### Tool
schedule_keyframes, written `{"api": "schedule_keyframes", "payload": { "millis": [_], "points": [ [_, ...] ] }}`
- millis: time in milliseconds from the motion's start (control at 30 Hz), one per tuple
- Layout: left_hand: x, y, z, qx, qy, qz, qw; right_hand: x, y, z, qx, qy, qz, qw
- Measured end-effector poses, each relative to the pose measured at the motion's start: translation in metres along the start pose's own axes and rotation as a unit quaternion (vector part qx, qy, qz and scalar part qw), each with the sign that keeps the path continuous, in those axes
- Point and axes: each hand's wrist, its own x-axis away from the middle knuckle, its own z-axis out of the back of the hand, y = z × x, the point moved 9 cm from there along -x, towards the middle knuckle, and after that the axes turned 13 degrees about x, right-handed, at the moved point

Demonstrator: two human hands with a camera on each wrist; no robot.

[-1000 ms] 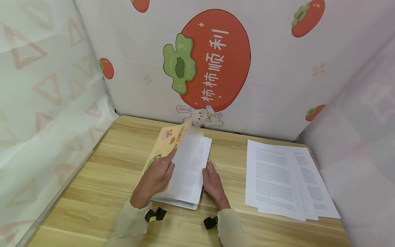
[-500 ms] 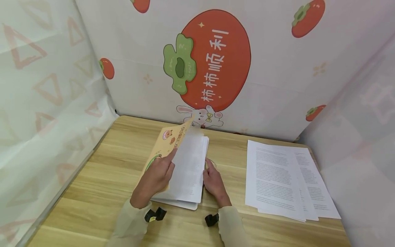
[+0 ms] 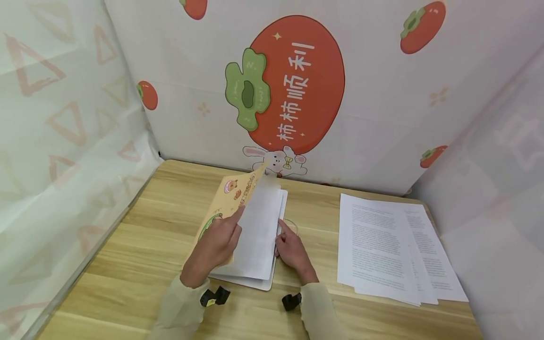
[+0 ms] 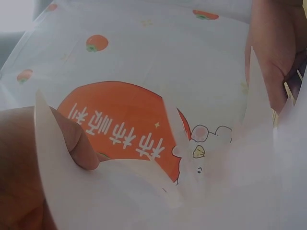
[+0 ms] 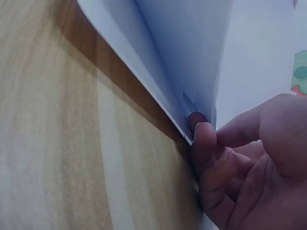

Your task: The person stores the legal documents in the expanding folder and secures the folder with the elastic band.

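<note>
A folder with a yellow cartoon cover (image 3: 222,200) lies opened in the middle of the table. My left hand (image 3: 217,243) holds that cover raised and tilted; the left wrist view shows the thumb (image 4: 86,148) on its inner side. White leaves (image 3: 257,236) lie inside, the upper one standing off the leaf below along the right edge. At that edge my right hand (image 3: 292,245) pinches the leaves. Seen from the right wrist, its curled fingers (image 5: 206,136) are right at the corner, one fingertip between two leaves. A thin pale loop (image 3: 296,226) shows beside the right hand.
Several printed sheets (image 3: 378,245) lie overlapped on the right of the wooden table (image 3: 140,245). A white cloth with persimmon prints (image 3: 297,80) rises behind the table, and cloth walls stand at both sides.
My right hand has shifted slightly left onto the leaves' edge. The printed text visible along the right side earlier is now covered by a blank white leaf. My left hand stays nearly still.
</note>
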Motion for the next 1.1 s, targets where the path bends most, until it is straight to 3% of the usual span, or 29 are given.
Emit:
{"api": "schedule_keyframes", "payload": {
  "millis": [667, 1100],
  "points": [
    [-0.001, -0.001, 0.000, 0.001, -0.003, 0.000, 1.0000, 0.007, 0.000, 0.004, 0.034, -0.037, -0.022, 0.999],
    [-0.001, -0.002, -0.003, -0.007, 0.004, -0.001, 1.0000, 0.028, 0.021, 0.052, 0.064, 0.033, -0.041, 0.997]
  ]
}}
